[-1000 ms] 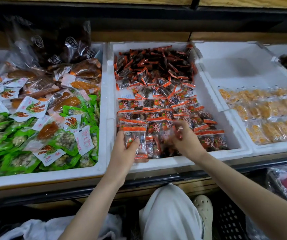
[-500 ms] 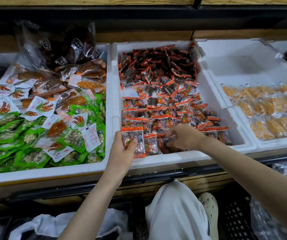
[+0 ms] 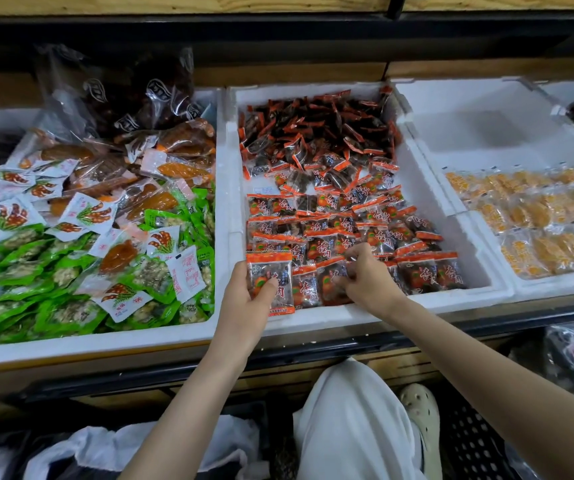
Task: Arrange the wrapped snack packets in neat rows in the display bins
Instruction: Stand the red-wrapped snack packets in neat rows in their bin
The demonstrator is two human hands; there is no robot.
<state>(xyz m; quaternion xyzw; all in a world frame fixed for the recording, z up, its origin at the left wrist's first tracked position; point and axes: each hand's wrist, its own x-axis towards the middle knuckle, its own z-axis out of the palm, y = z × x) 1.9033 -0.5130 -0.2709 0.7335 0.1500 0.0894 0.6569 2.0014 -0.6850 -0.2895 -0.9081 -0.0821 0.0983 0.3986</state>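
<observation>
Overhead, via the head camera: pinched between left hand (image 3: 245,301) thumb and fingers, a glossy, crinkly rectangular snack packet (image 3: 271,271) of clear film with orange end bands and dark filling, at the near left corner of the white foam bin (image 3: 417,306), long axis pointing away from the body. Curled onto a neighbouring packet (image 3: 327,271) in the front row, right hand (image 3: 365,275) fingers. Behind, flat rows (image 3: 330,233), then a loose heap (image 3: 316,133).

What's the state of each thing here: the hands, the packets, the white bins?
middle bin: near half in rows, far half a loose heap.
left hand: grips an orange-edged packet at the middle bin's near left corner.
right hand: fingers curled, pinches a front-row packet.
left bin: full, packets jumbled.
right bin: yellow packets in rows in its near part.
</observation>
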